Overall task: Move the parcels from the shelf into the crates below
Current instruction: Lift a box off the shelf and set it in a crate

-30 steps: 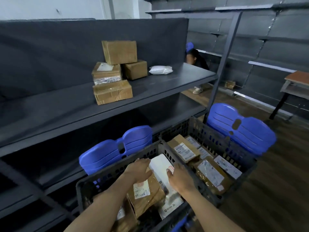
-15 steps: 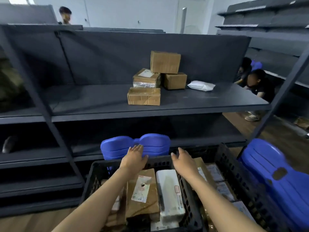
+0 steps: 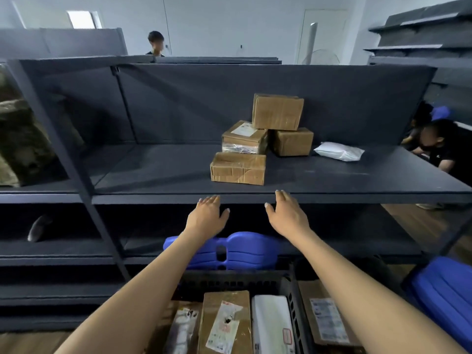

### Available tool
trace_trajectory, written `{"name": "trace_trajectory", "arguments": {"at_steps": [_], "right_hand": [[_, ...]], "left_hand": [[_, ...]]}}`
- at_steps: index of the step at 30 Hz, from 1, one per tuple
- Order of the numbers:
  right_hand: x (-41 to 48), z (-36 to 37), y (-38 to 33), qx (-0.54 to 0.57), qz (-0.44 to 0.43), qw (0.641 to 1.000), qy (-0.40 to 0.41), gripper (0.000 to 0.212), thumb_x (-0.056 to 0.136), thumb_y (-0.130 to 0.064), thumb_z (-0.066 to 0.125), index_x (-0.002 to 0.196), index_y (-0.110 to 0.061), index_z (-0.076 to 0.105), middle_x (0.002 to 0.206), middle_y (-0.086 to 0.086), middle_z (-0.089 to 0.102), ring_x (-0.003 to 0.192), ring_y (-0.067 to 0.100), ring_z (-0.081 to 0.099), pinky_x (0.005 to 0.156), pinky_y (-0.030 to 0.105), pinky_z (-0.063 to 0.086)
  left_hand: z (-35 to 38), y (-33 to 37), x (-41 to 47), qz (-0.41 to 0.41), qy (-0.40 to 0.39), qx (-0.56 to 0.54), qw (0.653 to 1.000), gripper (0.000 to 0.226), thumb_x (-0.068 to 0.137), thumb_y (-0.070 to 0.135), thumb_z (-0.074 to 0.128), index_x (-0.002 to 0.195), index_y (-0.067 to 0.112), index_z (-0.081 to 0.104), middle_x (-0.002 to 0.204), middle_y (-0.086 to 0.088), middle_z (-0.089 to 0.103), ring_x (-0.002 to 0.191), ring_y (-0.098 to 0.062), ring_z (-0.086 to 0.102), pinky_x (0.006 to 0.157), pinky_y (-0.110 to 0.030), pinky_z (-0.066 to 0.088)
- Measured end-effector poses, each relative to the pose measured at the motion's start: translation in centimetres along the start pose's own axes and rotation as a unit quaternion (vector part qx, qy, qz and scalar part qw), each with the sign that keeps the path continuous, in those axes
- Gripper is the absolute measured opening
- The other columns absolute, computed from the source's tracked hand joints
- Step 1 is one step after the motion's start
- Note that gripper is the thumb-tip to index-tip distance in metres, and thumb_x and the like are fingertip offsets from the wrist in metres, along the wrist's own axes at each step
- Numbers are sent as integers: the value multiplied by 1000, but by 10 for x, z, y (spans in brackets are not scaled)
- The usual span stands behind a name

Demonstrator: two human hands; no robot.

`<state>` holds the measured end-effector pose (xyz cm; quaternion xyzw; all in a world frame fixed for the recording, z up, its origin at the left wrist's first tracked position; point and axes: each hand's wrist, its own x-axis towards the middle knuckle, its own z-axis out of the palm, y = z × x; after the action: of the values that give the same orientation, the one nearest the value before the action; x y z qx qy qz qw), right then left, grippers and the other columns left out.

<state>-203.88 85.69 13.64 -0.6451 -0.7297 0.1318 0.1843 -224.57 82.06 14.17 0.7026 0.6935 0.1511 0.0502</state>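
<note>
The near ends of the two dark crates are cut off by the bottom edge: only the far rim of the left crate (image 3: 229, 280) shows, and the right crate (image 3: 297, 315) shows little more than the wall between the two. On the lower shelf at far left lies a dark rounded object (image 3: 38, 227), too dim to identify. A mottled lump (image 3: 18, 139) at the left edge is blurred.

Both forearms cross over the crates. The left hand (image 3: 208, 213) and right hand (image 3: 287, 215) are flat, fingers straight, holding nothing, at the front lip of the shelf (image 3: 153, 175); contact cannot be judged. On the shelf stand four brown boxes: a front box (image 3: 238, 168), a labelled box (image 3: 244, 136), a rear box (image 3: 292, 141) and a top box (image 3: 278, 111) resting on those two. A white bag (image 3: 339, 151) lies to the right. A blue chair back (image 3: 237, 249) stands beyond the crates.

Labels on the brown parcel (image 3: 224, 323) and white parcel (image 3: 272, 325) in the left crate are unreadable.
</note>
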Motion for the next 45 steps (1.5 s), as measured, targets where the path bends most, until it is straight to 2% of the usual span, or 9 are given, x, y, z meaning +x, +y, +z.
{"name": "trace_trajectory", "arguments": {"at_steps": [3,11,16,21,26,31,35,42,45], "right_hand": [[21,-5,0,-25,-24,999,-7,64,100,-42,34,152,-8,17,159,8,16,147,26,13,118,40,21],[83,-24,-14,4,-28,999,-19,67,100,-46,33,152,-8,16,160,7,14,147,24,12,116,41,23],[122,-22,-18,1,-14,1000,-18,67,98,-50,31,151,-9,22,158,6,20,146,24,18,114,40,26],[152,-14,-23,42,14,999,-17,63,96,-53,32,140,-9,41,142,10,44,130,29,42,100,39,40],[171,-7,-19,69,51,996,-28,61,94,-56,31,128,-9,52,127,12,56,116,30,53,85,37,43],[173,-2,-15,119,68,989,-56,60,95,-56,30,120,-8,56,118,10,60,109,30,56,83,37,45],[172,-2,-17,156,68,984,-54,53,96,-52,33,114,-8,58,112,9,62,103,28,58,76,34,43],[143,-14,-17,269,38,962,-35,42,99,-45,36,128,-18,52,114,2,61,96,19,55,79,30,40],[120,-20,-11,310,26,950,-17,45,99,-43,38,139,-23,45,121,-3,58,113,21,55,84,27,37]], "left_hand": [[-9,4,18,-2,-7,17,1000,58,101,37,40,147,4,32,154,-10,34,143,-26,28,116,-34,21],[-23,1,75,-72,7,-35,997,50,97,38,45,137,8,44,141,-12,49,133,-34,40,108,-43,34],[-30,-2,114,-92,15,-41,995,56,97,37,39,143,5,37,147,-13,43,137,-32,36,114,-40,28],[-35,-4,150,-133,34,-92,986,43,97,32,38,124,1,51,131,-14,54,126,-36,44,105,-43,36],[-26,-16,175,-170,16,-132,976,46,96,41,36,118,5,55,112,-12,63,98,-30,57,74,-33,42],[-17,-19,183,-173,5,-167,971,33,98,40,40,97,9,52,92,-9,60,86,-28,58,73,-33,45],[-15,-15,181,-177,17,-198,964,32,97,38,43,101,7,53,92,-7,59,85,-27,56,70,-31,43],[-14,-3,150,-175,95,-269,943,29,97,33,47,109,8,56,91,-1,60,83,-21,55,63,-29,38],[-11,7,125,-174,124,-293,932,29,96,32,50,115,11,57,95,1,61,89,-22,57,71,-28,38]]}}
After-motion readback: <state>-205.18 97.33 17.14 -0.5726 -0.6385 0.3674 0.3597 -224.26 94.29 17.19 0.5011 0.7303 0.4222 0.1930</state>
